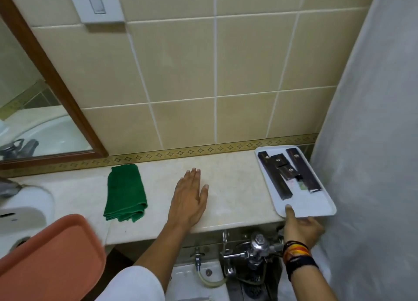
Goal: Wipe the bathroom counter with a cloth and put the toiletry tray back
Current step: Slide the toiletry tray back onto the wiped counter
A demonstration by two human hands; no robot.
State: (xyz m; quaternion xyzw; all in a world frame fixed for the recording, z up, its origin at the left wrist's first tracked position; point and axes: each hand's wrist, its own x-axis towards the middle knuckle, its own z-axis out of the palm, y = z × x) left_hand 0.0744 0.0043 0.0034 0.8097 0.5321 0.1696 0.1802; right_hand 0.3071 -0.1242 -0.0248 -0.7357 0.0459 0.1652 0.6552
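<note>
A folded green cloth lies on the pale marble counter, left of centre. My left hand rests flat and open on the counter to the cloth's right, holding nothing. At the counter's right end sits a white toiletry tray carrying several dark boxes; its near edge overhangs the counter front. My right hand grips that near edge, thumb on top and fingers underneath. Colourful bands circle the right wrist.
An orange-brown tray fills the lower left, over a white basin. A wood-framed mirror hangs at left on the tiled wall. A chrome flush valve sits below the counter. A pale curtain borders the right.
</note>
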